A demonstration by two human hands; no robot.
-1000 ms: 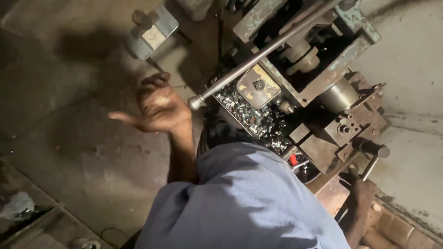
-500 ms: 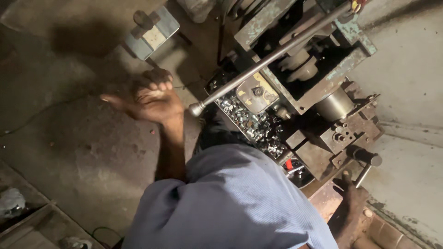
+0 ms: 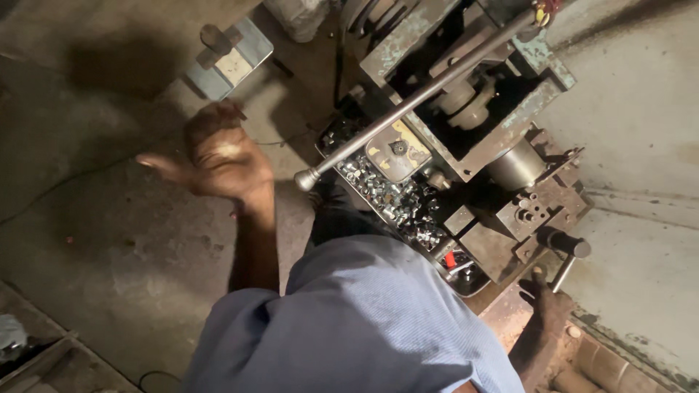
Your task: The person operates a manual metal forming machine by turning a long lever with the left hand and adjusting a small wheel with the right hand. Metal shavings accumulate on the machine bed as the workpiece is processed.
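Note:
My left hand (image 3: 218,156) hangs blurred in the air over the concrete floor, thumb out and fingers loosely curled, holding nothing. It is a short way left of the round knob (image 3: 306,178) at the end of a long steel lever (image 3: 422,94). The lever runs up and right across a worn metal machine (image 3: 510,116). At the lower right, my right hand (image 3: 546,298) grips the bottom of a thin metal handle (image 3: 561,273) below a black cylindrical grip (image 3: 568,244). My blue shirt (image 3: 364,320) hides most of both arms.
A tray of several small shiny metal parts (image 3: 393,200) lies at the machine's front, with a small red piece (image 3: 450,258) beside it. A blue-grey metal block (image 3: 229,58) stands on the floor at the top left. A thin cable (image 3: 65,182) crosses the floor.
My left hand has drifted left, away from the lever's knob. My right hand has stayed at the thin handle. The view has shifted slightly.

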